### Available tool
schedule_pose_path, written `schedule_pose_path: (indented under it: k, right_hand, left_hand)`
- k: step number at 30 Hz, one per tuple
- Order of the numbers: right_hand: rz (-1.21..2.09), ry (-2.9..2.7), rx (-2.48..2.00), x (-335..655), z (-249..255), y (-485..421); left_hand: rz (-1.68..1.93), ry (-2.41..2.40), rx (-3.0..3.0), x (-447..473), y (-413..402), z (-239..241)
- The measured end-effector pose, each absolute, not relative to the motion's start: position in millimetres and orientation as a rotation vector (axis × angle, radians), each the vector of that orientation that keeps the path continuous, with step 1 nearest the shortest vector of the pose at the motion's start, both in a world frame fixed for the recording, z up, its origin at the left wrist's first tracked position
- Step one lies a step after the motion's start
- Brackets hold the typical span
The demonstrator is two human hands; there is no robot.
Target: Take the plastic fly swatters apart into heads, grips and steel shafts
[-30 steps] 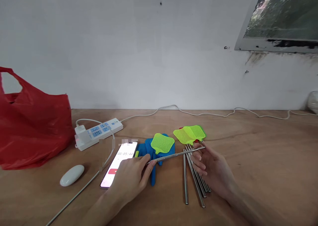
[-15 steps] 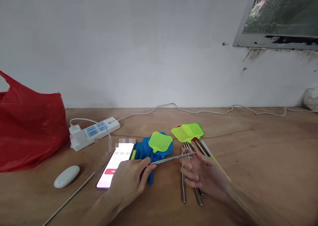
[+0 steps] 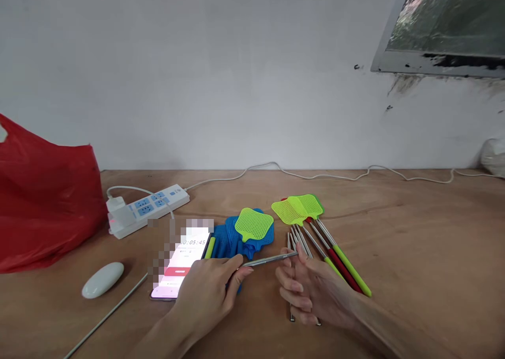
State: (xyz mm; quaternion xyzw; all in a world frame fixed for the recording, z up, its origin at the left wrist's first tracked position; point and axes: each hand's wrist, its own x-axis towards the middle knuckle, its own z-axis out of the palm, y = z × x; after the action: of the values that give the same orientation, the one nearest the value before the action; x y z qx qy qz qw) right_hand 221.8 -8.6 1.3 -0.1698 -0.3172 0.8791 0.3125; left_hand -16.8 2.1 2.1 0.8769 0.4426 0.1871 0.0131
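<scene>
My left hand (image 3: 211, 285) pinches one end of a thin metal telescopic rod (image 3: 268, 259) between thumb and fingers. At the rod's other end is my right hand (image 3: 311, 285), its thumb and forefinger at the tip and the remaining fingers curled. Under and behind the right hand lie several loose metal rods (image 3: 302, 238). Beside them are fly swatters with yellow-green mesh heads (image 3: 290, 210) and green or red handles (image 3: 347, 269). Just beyond my left hand, a yellow-green swatter head (image 3: 254, 223) rests on several blue swatter heads (image 3: 224, 238), partly hidden by the hand.
A lit phone (image 3: 183, 264) showing a timer lies left of the swatter heads. Behind it are a white power strip (image 3: 150, 211) and its cable along the wall. A white computer mouse (image 3: 103, 280) and red plastic bag (image 3: 47, 201) are farther left on the wooden table (image 3: 426, 232).
My right hand has moved left toward my left hand, and the stretch of rod showing between them is shorter. More of the coloured swatter handles shows. The view has shifted slightly.
</scene>
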Motion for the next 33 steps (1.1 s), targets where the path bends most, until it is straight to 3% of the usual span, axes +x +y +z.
schedule_pose_path:
  k: [19,24,29,33]
  right_hand:
    - [2.197,-0.903,-0.725,212,3,-10]
    - [1.733,-1.151,-0.955,223,1,-4]
    - [0.887,-1.893,-1.14,233,8,-8]
    - [0.749,-2.214,-1.08,233,7,-10]
  left_hand:
    - [0.532,1.407,2.594,-9,-3,0]
    - [0.513,1.492,2.515,-7,-2,7]
    - [0.522,1.525,2.512,-8,-2,6]
    - [0.525,1.572,2.526,-10,-1,4]
